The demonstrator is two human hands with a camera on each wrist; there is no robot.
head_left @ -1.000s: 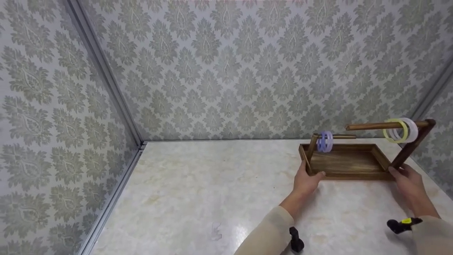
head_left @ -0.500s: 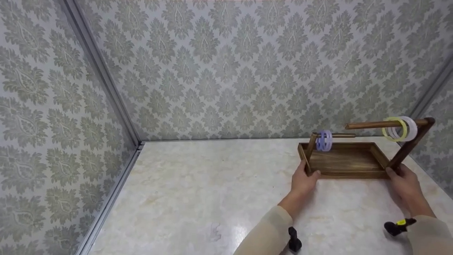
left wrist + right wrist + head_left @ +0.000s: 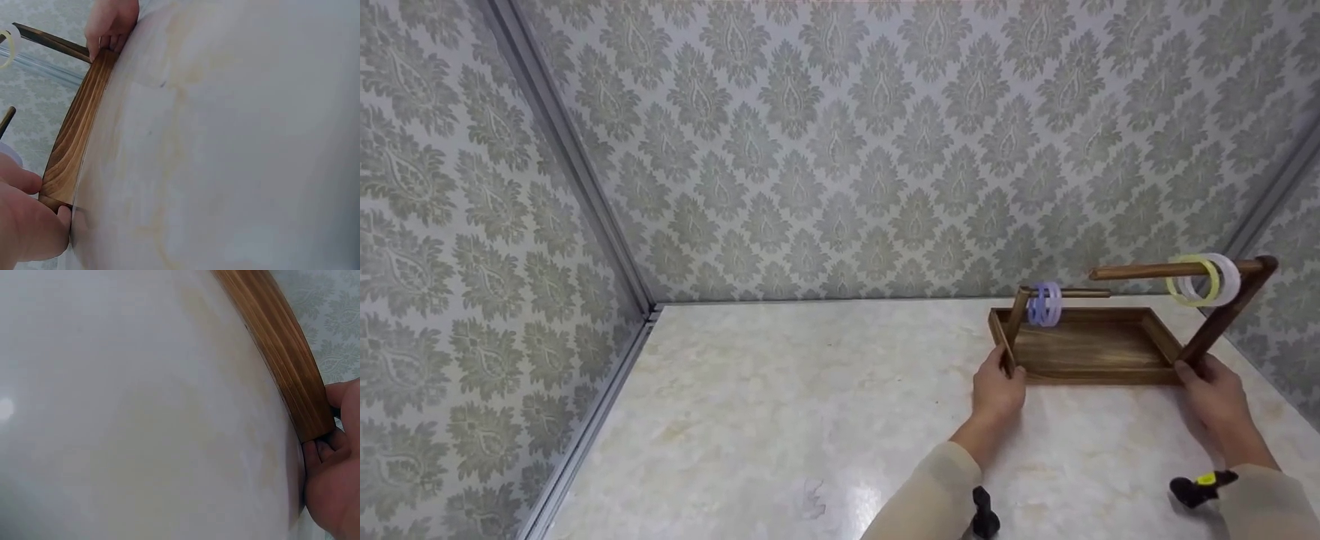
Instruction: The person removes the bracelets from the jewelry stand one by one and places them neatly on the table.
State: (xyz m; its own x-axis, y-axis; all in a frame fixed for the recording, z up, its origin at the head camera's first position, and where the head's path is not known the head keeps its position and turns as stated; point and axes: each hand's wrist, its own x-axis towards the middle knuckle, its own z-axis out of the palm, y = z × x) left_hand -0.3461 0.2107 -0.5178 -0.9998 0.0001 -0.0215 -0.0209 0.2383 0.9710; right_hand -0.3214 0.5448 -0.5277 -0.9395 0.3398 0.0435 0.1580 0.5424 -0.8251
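A brown wooden tray stand (image 3: 1099,376) with two raised arms is at the right of the table. Two rings, blue and pale lilac (image 3: 1051,304), hang on its left arm; yellow (image 3: 1213,281) and white rings (image 3: 1230,279) hang on the longer right arm. The left hand (image 3: 998,390) grips the front left corner, thumb on the near side. At the front right corner, the right hand (image 3: 1219,394) holds the tray. In the left wrist view the left hand (image 3: 28,219) has fingertips at the tray's lower edge; in the right wrist view the right hand (image 3: 337,478) curls fingers under its corner.
The pale marbled table (image 3: 750,405) stretches to the left and in front of the tray. A patterned wall (image 3: 840,165) stands behind, with grey metal rails (image 3: 570,154) at the corners. Black wrist devices (image 3: 984,514) are by both sleeves.
The left thumb has drawn back leftward along the tray's front edge to its corner. Both hands still hold the tray, whose place on the table looks nearly the same; the head view has shifted slightly.
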